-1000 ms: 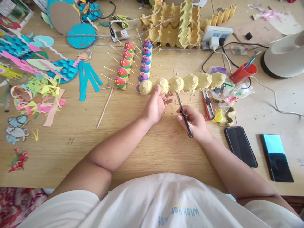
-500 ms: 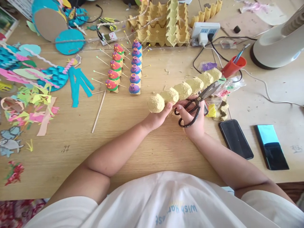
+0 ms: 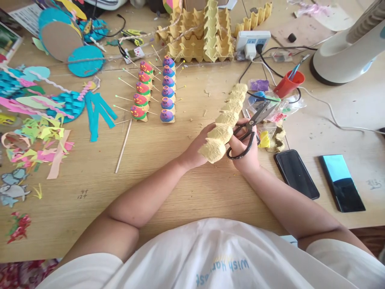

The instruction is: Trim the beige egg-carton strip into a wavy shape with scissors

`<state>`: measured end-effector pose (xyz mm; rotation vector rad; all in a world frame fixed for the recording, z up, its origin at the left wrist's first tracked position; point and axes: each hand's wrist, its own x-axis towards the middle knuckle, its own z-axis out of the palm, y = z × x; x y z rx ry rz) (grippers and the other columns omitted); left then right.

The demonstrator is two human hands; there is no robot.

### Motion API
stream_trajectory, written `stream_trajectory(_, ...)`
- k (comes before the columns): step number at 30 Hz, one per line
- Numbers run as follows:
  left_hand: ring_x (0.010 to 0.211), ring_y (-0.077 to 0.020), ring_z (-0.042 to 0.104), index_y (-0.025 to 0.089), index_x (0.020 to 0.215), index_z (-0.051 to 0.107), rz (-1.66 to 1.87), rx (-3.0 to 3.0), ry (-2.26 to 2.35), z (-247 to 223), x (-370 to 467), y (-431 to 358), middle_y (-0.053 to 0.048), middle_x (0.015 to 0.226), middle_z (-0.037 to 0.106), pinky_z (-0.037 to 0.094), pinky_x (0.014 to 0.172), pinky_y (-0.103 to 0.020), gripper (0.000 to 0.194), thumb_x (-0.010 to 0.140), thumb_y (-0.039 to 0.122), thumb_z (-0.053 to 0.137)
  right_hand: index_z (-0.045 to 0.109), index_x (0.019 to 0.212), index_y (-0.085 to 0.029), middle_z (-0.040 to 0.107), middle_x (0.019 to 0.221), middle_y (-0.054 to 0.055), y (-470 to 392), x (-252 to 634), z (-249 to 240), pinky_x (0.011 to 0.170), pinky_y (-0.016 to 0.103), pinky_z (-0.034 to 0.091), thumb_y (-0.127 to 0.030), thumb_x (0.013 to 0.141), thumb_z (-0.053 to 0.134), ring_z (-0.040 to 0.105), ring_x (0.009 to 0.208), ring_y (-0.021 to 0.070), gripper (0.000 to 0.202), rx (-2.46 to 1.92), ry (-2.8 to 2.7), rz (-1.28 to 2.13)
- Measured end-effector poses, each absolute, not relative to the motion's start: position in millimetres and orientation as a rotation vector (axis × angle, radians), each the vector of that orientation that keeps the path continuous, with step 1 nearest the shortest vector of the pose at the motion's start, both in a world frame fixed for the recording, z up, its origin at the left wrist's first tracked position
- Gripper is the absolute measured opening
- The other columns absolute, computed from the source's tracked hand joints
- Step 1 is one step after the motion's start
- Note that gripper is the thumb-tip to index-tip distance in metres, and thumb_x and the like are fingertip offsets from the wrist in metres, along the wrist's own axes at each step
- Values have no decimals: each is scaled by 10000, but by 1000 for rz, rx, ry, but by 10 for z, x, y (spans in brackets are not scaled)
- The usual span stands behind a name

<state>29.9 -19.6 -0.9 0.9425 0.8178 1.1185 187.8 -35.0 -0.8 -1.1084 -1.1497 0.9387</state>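
A pale yellow strip of egg carton cups (image 3: 227, 118) is held over the table, its near end tilted toward me. My left hand (image 3: 200, 146) grips it from below and its left side, the fingers mostly hidden behind the cups. In my right hand (image 3: 245, 154) is a pair of black-handled scissors (image 3: 254, 122), the thumb at the handle and the blades pointing up and right, slightly apart. The fingers of this hand also lie close to the strip; whether they press on it I cannot tell.
Painted red caterpillars (image 3: 142, 89) and purple caterpillars (image 3: 168, 89) with pins stand left of centre. Egg trays (image 3: 192, 40) and a power strip (image 3: 252, 40) lie behind. At right are a red cup (image 3: 288, 83), a phone (image 3: 296, 174) and a second dark device (image 3: 343, 182).
The egg carton strip has swung from slanting rightward to pointing more away from me, its near end lower and closer. The scissors stay in my right hand. The view has shifted slightly.
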Motion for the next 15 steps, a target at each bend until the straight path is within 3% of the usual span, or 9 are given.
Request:
stream_trajectory(3,1205,-264,736,274,1078,862,1184,1079,779,-79,216,-149,-31,1197,837,546,1132,-404,480,653,427,1027,522,1176,-325,600,942,-11,-313,1926,-53,677,347,590,-656,868,850,614,754,172,559,-1006,-1216,875)
stream_trajectory(5,912,-216,759,260,1049,849,1126,942,779,-51,172,-145,-25,1007,834,601,874,-365,355,778,470,943,526,1183,-330,612,956,-7,-309,1960,-69,667,349,586,-623,893,841,623,761,176,519,-982,-1283,825)
stream_trajectory(7,788,-200,740,258,1044,824,1111,803,766,18,156,-157,-18,927,817,576,736,-339,325,839,502,888,525,1192,-335,623,965,0,-317,1992,-77,664,360,584,-586,923,815,637,773,187,468,-978,-1380,793)
stream_trajectory(9,852,-228,766,246,1064,806,1122,767,708,89,163,-174,-43,974,822,583,735,-344,414,895,623,812,529,1209,-337,626,960,5,-330,2017,-78,659,373,584,-548,950,783,640,766,195,420,-988,-1499,769)
stream_trajectory(12,869,-223,772,215,1027,787,1116,769,631,149,183,-191,-67,998,826,590,727,-321,580,849,767,803,544,1233,-328,632,943,7,-345,2036,-69,671,384,592,-470,971,759,639,758,196,367,-1028,-1647,684)
stream_trajectory(15,749,-165,732,191,918,743,1067,757,656,157,187,-188,-44,885,799,553,648,-266,585,756,728,909,555,1225,-312,652,945,10,-355,2036,-46,681,384,606,-404,973,755,644,761,191,335,-1060,-1724,584)
